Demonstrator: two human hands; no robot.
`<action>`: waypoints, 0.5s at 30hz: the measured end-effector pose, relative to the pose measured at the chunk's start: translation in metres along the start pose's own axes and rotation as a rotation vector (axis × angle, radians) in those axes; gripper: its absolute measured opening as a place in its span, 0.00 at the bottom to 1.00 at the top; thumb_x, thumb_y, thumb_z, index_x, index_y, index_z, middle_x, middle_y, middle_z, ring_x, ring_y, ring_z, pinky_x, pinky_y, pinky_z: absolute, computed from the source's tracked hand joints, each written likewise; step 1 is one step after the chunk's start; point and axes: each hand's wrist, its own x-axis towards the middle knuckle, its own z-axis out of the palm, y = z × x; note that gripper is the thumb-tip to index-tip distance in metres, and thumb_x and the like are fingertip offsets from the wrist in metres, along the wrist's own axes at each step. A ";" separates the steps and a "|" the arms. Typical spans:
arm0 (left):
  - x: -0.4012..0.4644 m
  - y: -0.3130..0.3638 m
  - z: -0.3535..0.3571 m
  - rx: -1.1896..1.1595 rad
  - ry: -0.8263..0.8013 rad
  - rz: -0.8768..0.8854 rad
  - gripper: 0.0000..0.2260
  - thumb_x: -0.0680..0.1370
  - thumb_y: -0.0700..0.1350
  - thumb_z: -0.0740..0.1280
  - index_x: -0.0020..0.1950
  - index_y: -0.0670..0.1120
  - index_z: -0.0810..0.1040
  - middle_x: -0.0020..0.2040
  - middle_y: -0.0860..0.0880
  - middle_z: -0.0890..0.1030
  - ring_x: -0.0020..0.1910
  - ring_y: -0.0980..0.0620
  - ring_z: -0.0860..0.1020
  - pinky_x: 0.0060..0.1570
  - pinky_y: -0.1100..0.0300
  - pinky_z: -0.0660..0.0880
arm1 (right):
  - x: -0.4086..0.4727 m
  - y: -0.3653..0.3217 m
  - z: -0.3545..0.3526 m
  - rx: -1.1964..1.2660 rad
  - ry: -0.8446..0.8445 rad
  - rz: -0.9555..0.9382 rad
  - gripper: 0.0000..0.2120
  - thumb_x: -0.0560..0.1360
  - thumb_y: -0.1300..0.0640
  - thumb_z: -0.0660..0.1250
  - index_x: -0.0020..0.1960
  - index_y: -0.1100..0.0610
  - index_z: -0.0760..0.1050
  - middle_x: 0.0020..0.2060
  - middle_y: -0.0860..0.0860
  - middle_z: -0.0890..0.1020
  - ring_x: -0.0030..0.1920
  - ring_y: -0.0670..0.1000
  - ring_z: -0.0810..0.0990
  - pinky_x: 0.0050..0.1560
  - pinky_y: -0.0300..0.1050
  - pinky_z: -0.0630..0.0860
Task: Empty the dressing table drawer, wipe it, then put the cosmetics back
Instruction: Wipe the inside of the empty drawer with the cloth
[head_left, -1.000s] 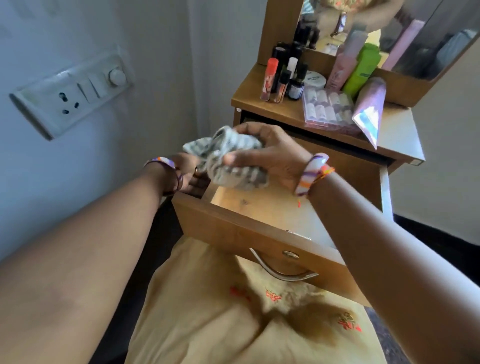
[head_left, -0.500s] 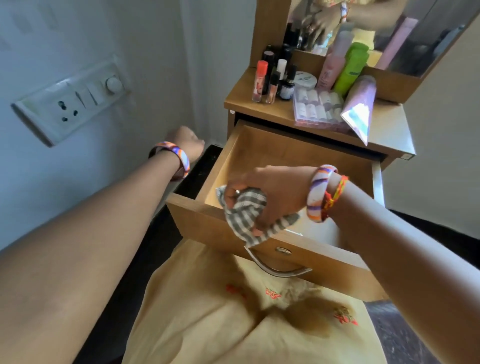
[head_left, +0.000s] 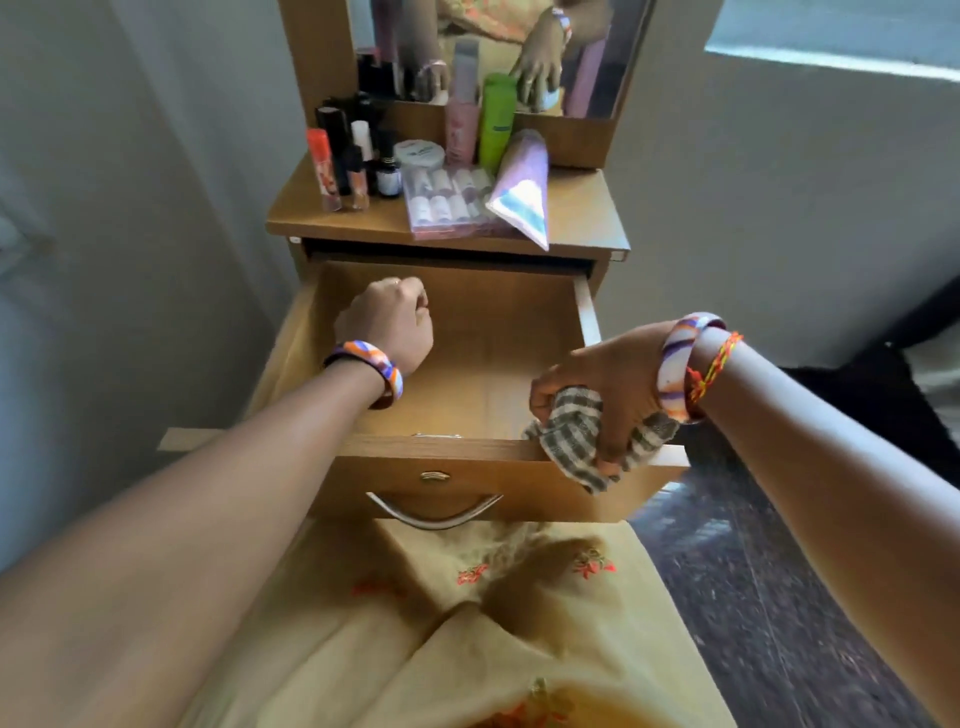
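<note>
Drawer (head_left: 467, 332) lies empty beneath the curled, empty left hand (head_left: 387, 325); right hand (head_left: 605, 387) fingers bunch the cloth (head_left: 574, 434) at its front edge for wiping.

Pale grey wall (head_left: 156, 218) on the left, same on the right past the furniture. Bright window strip (head_left: 831, 47) at far right top. Dark speckled floor (head_left: 779, 597) at near right. Yellow garment (head_left: 467, 649) with small orange-red embroidered motifs filling the near centre. Mirror (head_left: 498, 52) in a wooden frame at the far centre, reflecting yellow fabric. Dark shape (head_left: 893, 395) at right edge, blurred, cannot identify.
</note>
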 end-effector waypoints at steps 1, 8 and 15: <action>0.000 0.000 0.002 0.002 0.006 0.006 0.08 0.76 0.43 0.62 0.50 0.44 0.79 0.52 0.43 0.81 0.51 0.39 0.78 0.45 0.51 0.76 | 0.016 0.035 0.008 0.148 0.055 0.022 0.59 0.39 0.33 0.78 0.66 0.49 0.63 0.61 0.53 0.74 0.63 0.54 0.76 0.40 0.40 0.81; 0.000 -0.017 -0.009 -0.061 0.046 0.006 0.08 0.76 0.41 0.63 0.49 0.40 0.80 0.48 0.39 0.82 0.47 0.39 0.79 0.46 0.52 0.78 | -0.116 -0.154 -0.068 -0.146 -0.258 0.231 0.25 0.65 0.60 0.76 0.58 0.43 0.75 0.54 0.49 0.79 0.47 0.45 0.73 0.38 0.34 0.71; 0.000 -0.002 -0.035 -0.612 -0.362 -0.200 0.16 0.77 0.55 0.63 0.42 0.43 0.81 0.44 0.46 0.82 0.39 0.54 0.77 0.43 0.61 0.73 | -0.100 -0.168 -0.086 0.378 0.376 0.197 0.21 0.67 0.49 0.74 0.57 0.50 0.74 0.48 0.48 0.82 0.43 0.47 0.79 0.40 0.38 0.75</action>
